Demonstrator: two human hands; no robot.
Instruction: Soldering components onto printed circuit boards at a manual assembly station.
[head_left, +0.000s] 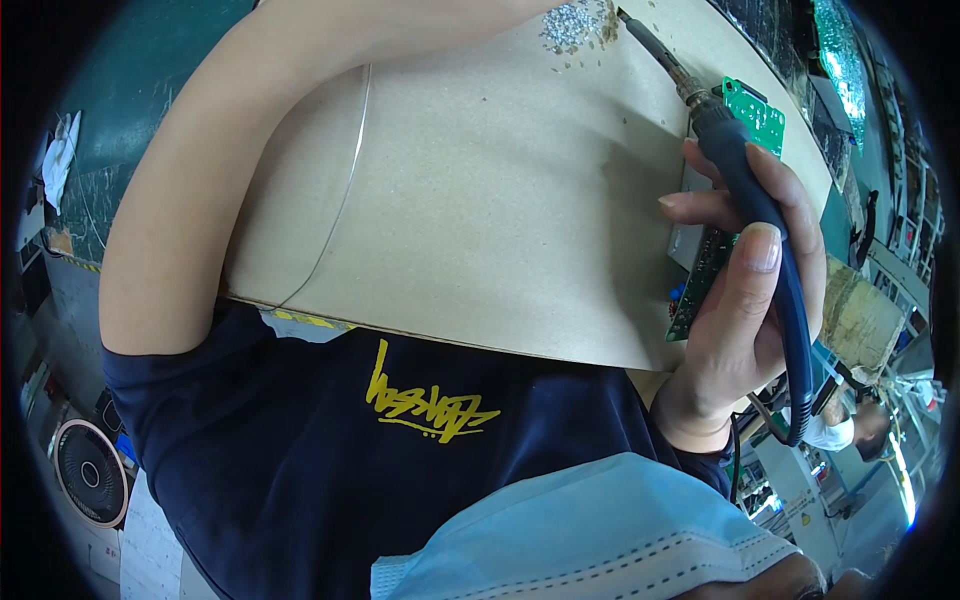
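Note:
My right hand [755,270] is wrapped round the blue handle of a soldering iron [735,150], thumb and fingers closed on it. The iron's tip points up and left, close to a scatter of small silvery bits [570,27] on the brown board. Partly hidden behind this hand are green circuit board parts [757,118] with components; whether they form one board I cannot tell. My left forearm reaches across the top left, and only the edge of my left hand [500,12] shows. Its fingers lie beyond the upper edge. A thin silvery wire [350,185] hangs down beneath that forearm.
The brown board [480,220] covers the worktop in front of my body. At the left are a white cloth [62,160] on a dark green surface and a round fan [91,473] lower down. Another person [850,430] is at the far right, near shelving.

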